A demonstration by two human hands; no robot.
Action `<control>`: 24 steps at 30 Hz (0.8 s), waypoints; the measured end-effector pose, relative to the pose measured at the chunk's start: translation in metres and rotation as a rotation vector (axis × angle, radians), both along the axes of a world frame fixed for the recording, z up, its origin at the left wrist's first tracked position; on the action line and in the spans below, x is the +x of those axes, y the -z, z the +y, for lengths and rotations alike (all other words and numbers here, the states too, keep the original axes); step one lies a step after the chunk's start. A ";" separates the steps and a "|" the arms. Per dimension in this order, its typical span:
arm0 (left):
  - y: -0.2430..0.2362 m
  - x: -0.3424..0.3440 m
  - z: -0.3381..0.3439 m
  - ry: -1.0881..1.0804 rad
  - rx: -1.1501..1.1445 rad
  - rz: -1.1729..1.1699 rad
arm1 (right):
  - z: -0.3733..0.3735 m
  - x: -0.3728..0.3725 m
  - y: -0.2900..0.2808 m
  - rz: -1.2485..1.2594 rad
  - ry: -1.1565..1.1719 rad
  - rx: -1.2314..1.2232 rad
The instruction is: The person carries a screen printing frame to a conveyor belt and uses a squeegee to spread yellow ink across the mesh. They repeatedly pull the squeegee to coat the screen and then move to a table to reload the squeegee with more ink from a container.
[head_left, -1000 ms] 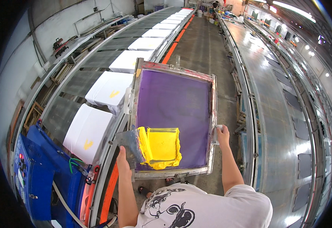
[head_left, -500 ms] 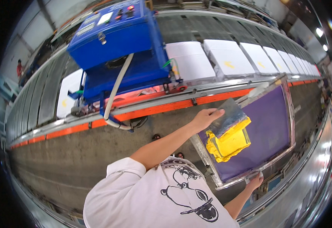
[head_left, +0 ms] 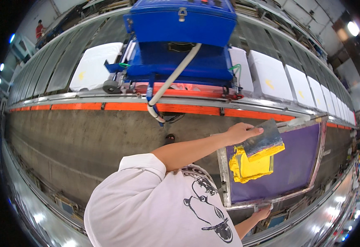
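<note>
Machine (head_left: 180, 37): blue metal box with a pale hose, on the orange rail, beside white shirts (head_left: 91, 66).
Left hand (head_left: 241, 132): fingers closed on the grey squeegee (head_left: 264, 142).
Screen (head_left: 289, 164): purple mesh, metal frame, yellow ink.
Right hand (head_left: 263, 213): grips the frame's lower edge.

screen frame (head_left: 295, 164) | purple mesh, yellow ink | tilted | squeegee (head_left: 263, 141) resting on it

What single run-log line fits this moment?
left hand: holds scraper | right hand: grips screen frame | yellow ink: on purple mesh
</note>
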State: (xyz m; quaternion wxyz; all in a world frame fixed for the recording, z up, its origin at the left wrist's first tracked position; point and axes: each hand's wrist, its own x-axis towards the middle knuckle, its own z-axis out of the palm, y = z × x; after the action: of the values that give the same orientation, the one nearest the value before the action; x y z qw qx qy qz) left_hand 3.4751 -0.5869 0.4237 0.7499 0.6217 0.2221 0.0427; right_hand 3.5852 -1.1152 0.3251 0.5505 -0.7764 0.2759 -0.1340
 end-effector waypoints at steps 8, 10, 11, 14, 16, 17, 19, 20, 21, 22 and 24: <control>-0.027 -0.022 0.007 0.056 0.029 0.045 | -0.001 -0.007 0.017 0.084 -0.023 -0.016; -0.033 -0.027 0.010 0.059 0.042 0.029 | 0.001 -0.007 0.021 0.064 -0.017 0.012; -0.036 -0.033 0.011 0.049 0.047 0.017 | 0.003 -0.009 0.023 0.055 -0.013 0.041; -0.055 -0.058 0.020 0.034 0.047 -0.040 | 0.014 -0.013 0.015 0.034 0.015 0.115; -0.068 -0.083 0.029 -0.005 0.066 -0.071 | 0.032 -0.022 0.001 0.046 0.050 0.142; -0.074 -0.099 0.034 -0.038 0.085 -0.080 | 0.043 -0.028 -0.008 0.043 0.024 0.167; -0.092 -0.139 0.051 -0.071 0.079 -0.094 | 0.068 -0.054 -0.036 0.044 -0.023 0.206; -0.103 -0.163 0.064 -0.073 0.057 -0.098 | 0.090 -0.071 -0.049 -0.036 -0.056 0.184; -0.111 -0.191 0.075 -0.052 0.028 -0.106 | 0.106 -0.095 -0.063 -0.083 -0.050 0.128; -0.115 -0.215 0.086 -0.089 0.019 -0.136 | 0.120 -0.108 -0.077 -0.131 -0.047 0.068; -0.121 -0.263 0.113 -0.158 -0.003 -0.199 | 0.128 -0.125 -0.096 -0.213 -0.038 0.036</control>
State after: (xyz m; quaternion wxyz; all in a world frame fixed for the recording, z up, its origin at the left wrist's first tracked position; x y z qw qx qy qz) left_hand 3.2125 -0.4739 0.5446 0.7633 0.5941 0.1947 0.1627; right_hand 3.4604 -0.9873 0.4208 0.5929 -0.7530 0.2034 -0.2001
